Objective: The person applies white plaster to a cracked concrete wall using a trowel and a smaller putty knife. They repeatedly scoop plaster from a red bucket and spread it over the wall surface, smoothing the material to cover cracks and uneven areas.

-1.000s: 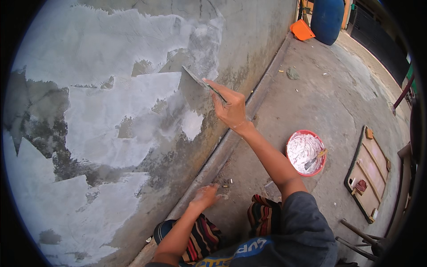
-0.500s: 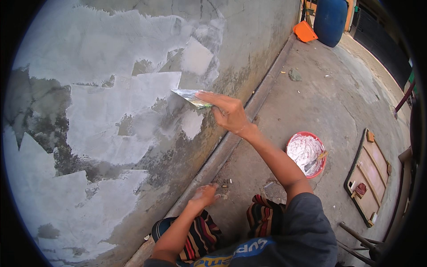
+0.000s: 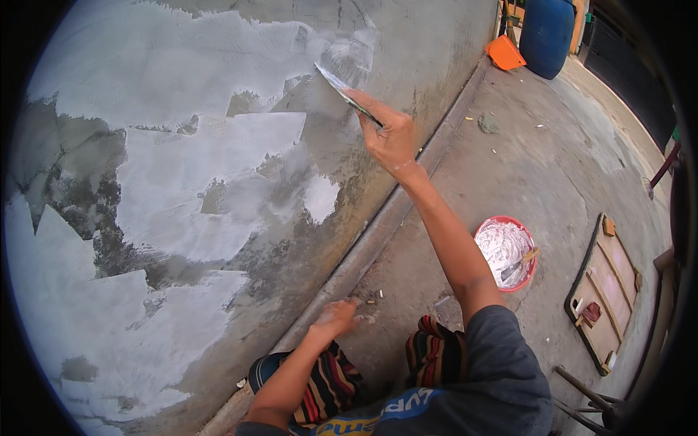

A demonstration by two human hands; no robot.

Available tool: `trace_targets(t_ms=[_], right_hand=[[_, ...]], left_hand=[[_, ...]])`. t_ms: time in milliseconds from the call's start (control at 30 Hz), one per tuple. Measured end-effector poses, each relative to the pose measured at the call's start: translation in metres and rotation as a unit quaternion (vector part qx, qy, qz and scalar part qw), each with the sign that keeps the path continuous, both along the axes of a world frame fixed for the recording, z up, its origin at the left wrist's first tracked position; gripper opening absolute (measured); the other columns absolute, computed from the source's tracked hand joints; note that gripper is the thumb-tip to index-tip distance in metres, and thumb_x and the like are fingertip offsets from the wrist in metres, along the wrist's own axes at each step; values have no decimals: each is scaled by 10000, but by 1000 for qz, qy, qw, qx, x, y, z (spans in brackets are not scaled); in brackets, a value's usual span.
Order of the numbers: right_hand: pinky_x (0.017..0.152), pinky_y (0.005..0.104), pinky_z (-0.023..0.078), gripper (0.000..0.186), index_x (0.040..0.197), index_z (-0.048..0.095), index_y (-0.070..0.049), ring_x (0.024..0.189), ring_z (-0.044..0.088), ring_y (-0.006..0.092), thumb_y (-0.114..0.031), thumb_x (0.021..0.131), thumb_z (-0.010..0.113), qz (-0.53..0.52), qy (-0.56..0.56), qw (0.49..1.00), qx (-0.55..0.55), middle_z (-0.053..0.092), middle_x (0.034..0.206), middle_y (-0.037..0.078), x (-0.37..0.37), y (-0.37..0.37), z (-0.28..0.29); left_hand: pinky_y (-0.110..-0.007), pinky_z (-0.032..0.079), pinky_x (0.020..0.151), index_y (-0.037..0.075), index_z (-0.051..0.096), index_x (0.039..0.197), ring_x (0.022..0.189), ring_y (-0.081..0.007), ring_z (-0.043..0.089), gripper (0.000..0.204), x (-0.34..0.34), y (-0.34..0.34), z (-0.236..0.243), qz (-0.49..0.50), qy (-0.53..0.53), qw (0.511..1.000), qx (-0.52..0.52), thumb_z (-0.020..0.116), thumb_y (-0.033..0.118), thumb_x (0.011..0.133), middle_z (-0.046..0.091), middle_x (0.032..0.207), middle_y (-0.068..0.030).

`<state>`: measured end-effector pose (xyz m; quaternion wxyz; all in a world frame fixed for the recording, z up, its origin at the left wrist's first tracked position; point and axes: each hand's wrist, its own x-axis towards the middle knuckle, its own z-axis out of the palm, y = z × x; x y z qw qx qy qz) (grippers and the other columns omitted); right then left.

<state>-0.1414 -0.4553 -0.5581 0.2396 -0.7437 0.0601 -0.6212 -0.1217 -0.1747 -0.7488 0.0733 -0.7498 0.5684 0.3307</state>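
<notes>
A thin, flat putty spreader (image 3: 349, 94) is gripped in my right hand (image 3: 392, 138), fingers stretched along it and thumb beneath. Its tip meets the grey wall (image 3: 429, 65) at the upper right of the white putty patches (image 3: 211, 160), tilted steeply. Low down by my knee, my left hand (image 3: 337, 317) holds nothing; its fingers are loosely apart and have whitish smears. On the floor to my right stands a red bowl (image 3: 534, 251) of white putty (image 3: 502, 243). A putty knife (image 3: 520, 265) leans inside it.
A concrete ledge (image 3: 378, 232) runs along the wall's foot. At right, a framed wooden panel (image 3: 607, 291) lies on the floor, small items on it. Far off are an orange dustpan (image 3: 504, 53) and a blue barrel (image 3: 545, 36). Dark metal legs (image 3: 589, 392) stand at lower right.
My right hand and the spreader have moved up the wall, and the blade has turned steeper. The white patch at the upper right looks smeared thinner. My left hand has stayed by the knee.
</notes>
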Motion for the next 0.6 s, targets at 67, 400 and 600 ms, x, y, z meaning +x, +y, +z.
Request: trace_targets(t_ms=[67, 400, 600], right_hand=[[911, 326, 515, 467, 1182, 660, -98, 1066, 648, 251, 106, 771, 573, 24, 24, 999, -13, 664, 1146, 132, -4, 21, -11], [840, 344, 543, 510, 1197, 649, -114, 1029, 656, 282, 121, 757, 542, 49, -4, 999, 11, 664, 1154, 109, -22, 4, 16], [932, 373, 516, 586, 1260, 610, -117, 1122, 608, 300, 119, 726, 555, -38, -58, 991, -115, 602, 1258, 135, 28, 49, 23]], left_hand=[[-468, 432, 969, 20, 474, 1276, 1163, -384, 540, 542, 0, 1, -3, -3, 2, 1000, -6, 589, 388, 897, 568, 1229, -234], [-489, 396, 1004, 39, 463, 1277, 1207, -374, 512, 532, -7, -4, 6, 2, 14, 1000, -7, 582, 400, 904, 558, 1253, -214], [-483, 416, 972, 36, 472, 1267, 1173, -384, 531, 514, 1, 11, -2, 0, -8, 1000, -16, 564, 394, 910, 573, 1215, -220]])
